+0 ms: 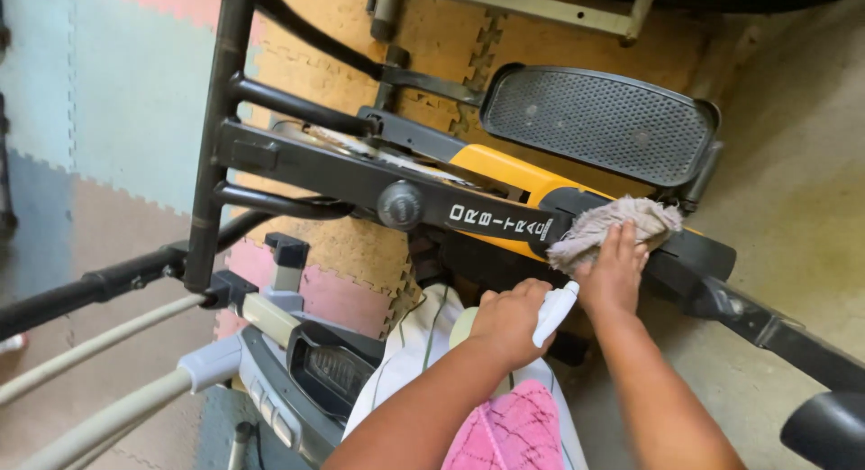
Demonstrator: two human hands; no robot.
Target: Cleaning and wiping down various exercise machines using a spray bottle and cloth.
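Cloth (614, 228) under flat, spread right hand (614, 273) fingers, wiping elliptical frame (505, 219); left hand (509, 321) curled tight around spray bottle (555, 311); next move likely needs steady pressure toward pedal (599, 123)

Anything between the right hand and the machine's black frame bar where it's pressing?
Yes: a crumpled grey-beige cloth lies under the right hand, between its fingers and the black frame bar of the yellow-and-black exercise machine. The left hand holds a white spray bottle beside it, not in between.
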